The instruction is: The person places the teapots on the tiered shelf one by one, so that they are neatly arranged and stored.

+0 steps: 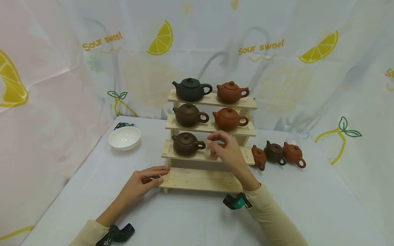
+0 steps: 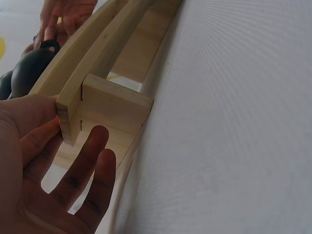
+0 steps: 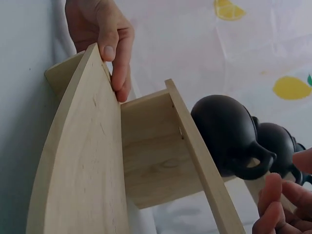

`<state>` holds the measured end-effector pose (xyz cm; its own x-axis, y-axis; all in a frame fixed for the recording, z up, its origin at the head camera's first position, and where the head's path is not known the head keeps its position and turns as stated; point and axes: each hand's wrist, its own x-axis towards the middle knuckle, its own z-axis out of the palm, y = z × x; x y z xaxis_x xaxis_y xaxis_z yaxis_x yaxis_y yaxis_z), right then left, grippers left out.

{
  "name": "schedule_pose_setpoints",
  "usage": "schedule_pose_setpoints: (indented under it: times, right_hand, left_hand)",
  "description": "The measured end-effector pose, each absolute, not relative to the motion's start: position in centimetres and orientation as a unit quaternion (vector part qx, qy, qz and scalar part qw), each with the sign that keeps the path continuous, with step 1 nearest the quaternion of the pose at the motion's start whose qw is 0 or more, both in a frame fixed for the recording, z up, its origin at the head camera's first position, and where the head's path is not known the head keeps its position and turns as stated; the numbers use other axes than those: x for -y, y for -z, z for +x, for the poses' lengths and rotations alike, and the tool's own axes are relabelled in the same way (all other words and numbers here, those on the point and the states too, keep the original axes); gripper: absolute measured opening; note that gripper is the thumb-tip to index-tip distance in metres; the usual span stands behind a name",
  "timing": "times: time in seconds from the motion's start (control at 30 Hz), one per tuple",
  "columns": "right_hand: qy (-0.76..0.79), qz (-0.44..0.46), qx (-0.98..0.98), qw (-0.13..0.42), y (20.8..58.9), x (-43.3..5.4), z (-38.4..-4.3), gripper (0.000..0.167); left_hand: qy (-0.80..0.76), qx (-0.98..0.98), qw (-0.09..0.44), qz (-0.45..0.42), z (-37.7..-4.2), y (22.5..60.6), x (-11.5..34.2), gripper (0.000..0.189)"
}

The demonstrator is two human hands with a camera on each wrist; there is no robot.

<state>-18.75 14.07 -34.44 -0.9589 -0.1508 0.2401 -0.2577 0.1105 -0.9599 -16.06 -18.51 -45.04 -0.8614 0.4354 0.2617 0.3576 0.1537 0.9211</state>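
My left hand [image 1: 138, 183] grips the left end of the lowest shelf on a stepped wooden rack [image 1: 200, 179]; its thumb lies over the board, and two fingers stand away from the wood in the left wrist view. Beside the third tier is my right hand [image 1: 226, 150], fingers bent loosely, nothing visible in them. Its fingertips are close to the handle of a dark brown teapot [image 1: 185, 144], which sits upright at that tier's left. Above it stand another dark brown teapot [image 1: 188, 115] and a black teapot [image 1: 190, 90]. Two reddish teapots, one lower [image 1: 228, 119] and one upper [image 1: 231, 92], stand at right.
On the table right of the rack are a small reddish teapot [image 1: 259, 157], a dark teapot [image 1: 274, 152] and another reddish one [image 1: 293, 153]. A white bowl [image 1: 124, 138] stands at left, with a dark packet [image 1: 123, 125] behind it. Printed cloth hangs behind.
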Motion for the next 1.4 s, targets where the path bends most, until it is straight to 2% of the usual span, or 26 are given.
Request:
schedule_pose_setpoints:
  times: [0.33, 0.8, 1.03, 1.4]
  right_hand:
    - [-0.636, 0.110, 0.759, 0.083, 34.1, -19.1, -16.9, 0.018]
    - [-0.605, 0.064, 0.780, 0.148, 34.1, -26.8, -15.5, 0.024]
    - [-0.595, 0.044, 0.787, 0.160, 34.7, -29.8, -15.1, 0.025]
    - [-0.603, -0.014, 0.776, 0.183, 36.3, -34.6, -15.0, 0.017]
  left_hand:
    - [-0.595, -0.758, 0.027, 0.266, -16.0, 45.0, 18.7, 0.029]
    - [-0.593, -0.760, 0.027, 0.263, -16.1, 44.9, 18.7, 0.029]
    - [-0.590, -0.763, 0.023, 0.264, -16.1, 44.8, 18.7, 0.028]
    - [-0.593, -0.759, 0.024, 0.268, -16.2, 45.0, 18.5, 0.028]
